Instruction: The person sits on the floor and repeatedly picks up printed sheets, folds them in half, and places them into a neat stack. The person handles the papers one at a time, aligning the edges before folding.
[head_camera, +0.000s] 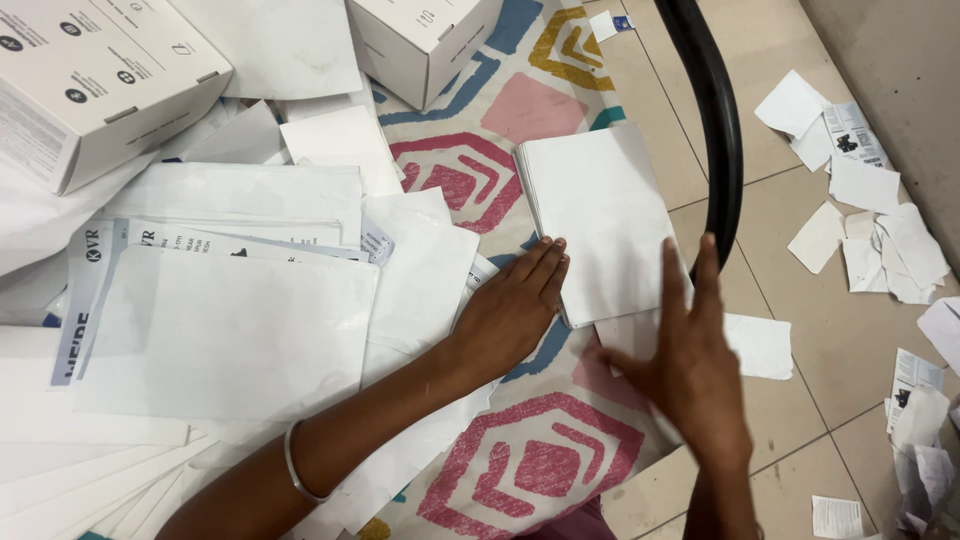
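We see the stack of white sheets (600, 215) lying flat on the patterned mat (545, 460), squeezed between our two hands: the left hand (515, 310) lies palm down with its fingers together, their tips touching the stack's near left edge, while the right hand (690, 360) stands on edge, fingers straight and slightly spread, pressed against the stack's near right corner. Neither hand grips anything; both only push. We judge that the sheets could fan out or skew if one hand presses harder than the other, since nothing backs the stack's far side beyond our fingertips. A loose white slip (760, 345) lies just right of the right fingers on the tiled floor (800, 420), and could be swept under the pile. The black curved bar (715, 110) rises just beyond the right fingertips, so a push that way could knock the knuckles against it. Left of the left fingers, large white envelopes (220, 330) overlap and could slide into the stack. The left forearm crosses low, a thin bangle (300, 470) on the wrist; the right wrist is bent upward.
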